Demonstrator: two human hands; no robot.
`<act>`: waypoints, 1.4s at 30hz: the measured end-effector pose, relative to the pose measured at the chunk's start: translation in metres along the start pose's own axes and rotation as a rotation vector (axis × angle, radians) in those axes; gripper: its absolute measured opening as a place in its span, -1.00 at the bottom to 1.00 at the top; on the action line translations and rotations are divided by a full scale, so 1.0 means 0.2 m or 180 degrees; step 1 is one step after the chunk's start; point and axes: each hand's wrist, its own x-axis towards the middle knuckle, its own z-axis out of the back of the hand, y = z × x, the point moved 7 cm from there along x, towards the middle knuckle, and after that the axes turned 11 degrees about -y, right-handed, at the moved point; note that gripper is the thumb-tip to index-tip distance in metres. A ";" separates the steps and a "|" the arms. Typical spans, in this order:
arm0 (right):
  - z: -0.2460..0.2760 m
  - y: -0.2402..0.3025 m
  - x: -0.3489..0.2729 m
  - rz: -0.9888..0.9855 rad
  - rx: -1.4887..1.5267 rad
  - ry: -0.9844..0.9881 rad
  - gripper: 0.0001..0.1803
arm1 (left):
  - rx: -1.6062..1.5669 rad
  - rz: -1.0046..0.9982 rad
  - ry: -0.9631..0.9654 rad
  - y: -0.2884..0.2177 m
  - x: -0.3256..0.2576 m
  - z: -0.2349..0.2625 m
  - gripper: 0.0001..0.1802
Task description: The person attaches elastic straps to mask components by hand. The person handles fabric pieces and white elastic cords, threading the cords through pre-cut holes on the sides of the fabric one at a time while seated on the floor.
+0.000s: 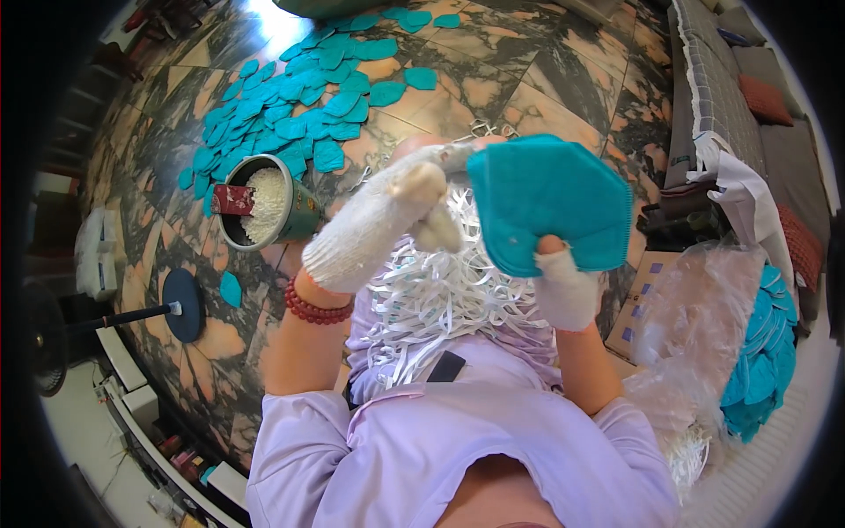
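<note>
My right hand (pixel 566 286), in a white glove with a bare thumb tip, grips a flat teal face mask (pixel 550 202) by its lower edge, thumb in front. The mask has a stitched or pressed border and hides the other fingers. My left hand (pixel 409 198), in a white knit glove, is closed, with its fingertips at the mask's left edge. Whatever it may pinch there is too small to make out. On my lap beneath both hands lies a tangled heap of thin white straps (pixel 453 295). A dark flat object (pixel 446 367) rests on the lap near my waist.
Many teal masks (pixel 304 97) are spread on the marble floor ahead, left of centre. A bucket (pixel 299 211) of white pellet-like bits with a red box stands left. A round-based stand (pixel 183 305) is further left. At right are a plastic bag (pixel 700 304), more masks (pixel 759 361) and a sofa (pixel 726 97).
</note>
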 end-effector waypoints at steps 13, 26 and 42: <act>-0.56 -0.05 -0.15 -0.0553 -0.1823 0.3454 -0.66 | -0.2034 0.0305 -0.1265 0.08 0.29 0.34 -0.94; 0.10 -0.15 0.56 -0.1425 -0.1069 -0.0144 -0.93 | -0.2329 0.1066 -0.1590 0.42 0.90 1.24 -0.88; 0.34 -1.65 0.99 -0.1747 -0.2224 -0.0094 -0.84 | 0.2969 0.1126 -0.1037 1.46 1.24 1.04 -0.64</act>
